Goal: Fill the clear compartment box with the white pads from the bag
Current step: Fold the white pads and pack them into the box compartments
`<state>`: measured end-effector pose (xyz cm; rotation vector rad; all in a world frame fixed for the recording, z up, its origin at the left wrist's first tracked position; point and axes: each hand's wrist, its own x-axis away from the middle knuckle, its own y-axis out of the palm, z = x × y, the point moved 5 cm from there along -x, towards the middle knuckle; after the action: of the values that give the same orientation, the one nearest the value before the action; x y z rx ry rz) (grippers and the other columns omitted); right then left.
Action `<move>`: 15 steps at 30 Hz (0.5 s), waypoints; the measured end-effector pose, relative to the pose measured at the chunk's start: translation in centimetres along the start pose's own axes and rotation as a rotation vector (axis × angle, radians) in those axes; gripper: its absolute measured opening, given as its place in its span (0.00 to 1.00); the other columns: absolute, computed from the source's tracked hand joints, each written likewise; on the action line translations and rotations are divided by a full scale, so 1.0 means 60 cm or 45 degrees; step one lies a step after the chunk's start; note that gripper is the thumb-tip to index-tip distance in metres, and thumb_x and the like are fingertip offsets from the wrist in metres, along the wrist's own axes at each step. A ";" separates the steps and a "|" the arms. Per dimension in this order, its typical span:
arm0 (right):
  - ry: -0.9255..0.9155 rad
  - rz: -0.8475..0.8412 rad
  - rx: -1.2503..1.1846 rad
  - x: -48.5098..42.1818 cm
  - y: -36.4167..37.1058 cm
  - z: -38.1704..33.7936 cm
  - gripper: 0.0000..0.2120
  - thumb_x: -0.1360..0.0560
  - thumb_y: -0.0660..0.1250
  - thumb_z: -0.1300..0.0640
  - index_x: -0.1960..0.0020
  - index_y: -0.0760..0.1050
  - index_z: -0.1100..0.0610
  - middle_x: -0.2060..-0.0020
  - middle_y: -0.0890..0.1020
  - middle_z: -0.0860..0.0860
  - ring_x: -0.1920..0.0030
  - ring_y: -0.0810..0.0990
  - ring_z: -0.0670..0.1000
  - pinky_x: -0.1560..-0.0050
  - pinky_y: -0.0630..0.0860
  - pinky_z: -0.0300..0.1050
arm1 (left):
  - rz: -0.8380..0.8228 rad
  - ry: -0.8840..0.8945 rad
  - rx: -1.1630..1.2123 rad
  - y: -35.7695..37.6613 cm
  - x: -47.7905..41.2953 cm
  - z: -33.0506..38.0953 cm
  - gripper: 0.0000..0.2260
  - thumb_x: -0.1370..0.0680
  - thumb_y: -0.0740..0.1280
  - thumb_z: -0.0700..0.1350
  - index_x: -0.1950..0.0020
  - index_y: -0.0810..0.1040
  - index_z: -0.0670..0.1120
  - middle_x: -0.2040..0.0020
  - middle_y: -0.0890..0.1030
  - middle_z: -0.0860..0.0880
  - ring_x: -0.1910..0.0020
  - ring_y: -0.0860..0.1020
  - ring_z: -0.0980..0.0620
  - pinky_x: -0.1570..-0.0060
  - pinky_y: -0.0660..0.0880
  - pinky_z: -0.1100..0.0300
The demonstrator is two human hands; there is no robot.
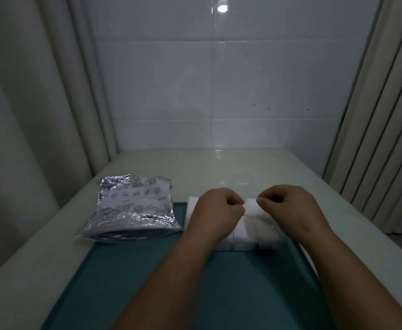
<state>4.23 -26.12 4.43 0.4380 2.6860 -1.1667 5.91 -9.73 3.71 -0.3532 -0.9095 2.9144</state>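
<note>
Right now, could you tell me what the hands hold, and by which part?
Both pinch one white pad over the clear compartment box: left hand at its left edge, right hand at its right edge.

Left forearm (171,282) and right forearm (352,270): bare along their whole visible length. Left hand (216,207) and right hand (288,206): bare, wrists and fingers uncovered.

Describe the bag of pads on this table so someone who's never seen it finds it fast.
Start at the teal mat on the table. At the mat's far left edge, left of the clear compartment box where the left hand and right hand pinch a white pad, lies the bag. It alone is crinkled, shiny plastic printed with dark line drawings.
</note>
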 end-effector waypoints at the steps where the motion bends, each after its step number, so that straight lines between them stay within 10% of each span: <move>1: -0.039 0.001 -0.043 -0.001 0.004 -0.014 0.04 0.26 0.70 0.52 0.53 0.83 0.48 0.58 0.83 0.42 0.57 0.79 0.42 0.52 0.76 0.42 | 0.040 0.012 -0.025 -0.018 0.002 -0.008 0.09 0.27 0.66 0.41 0.51 0.83 0.51 0.55 0.81 0.56 0.55 0.78 0.57 0.54 0.73 0.63; 15: -0.206 -0.359 -0.161 -0.011 0.158 -0.157 0.04 0.26 0.70 0.52 0.54 0.82 0.49 0.56 0.84 0.45 0.54 0.80 0.45 0.52 0.75 0.41 | 0.285 -0.074 -0.292 -0.210 0.015 -0.135 0.14 0.30 0.66 0.36 0.52 0.83 0.52 0.55 0.79 0.56 0.56 0.76 0.58 0.55 0.68 0.63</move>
<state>7.62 -13.15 4.51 -0.0556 2.7181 -1.0372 6.90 5.26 4.22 -0.4101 -1.2982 3.0378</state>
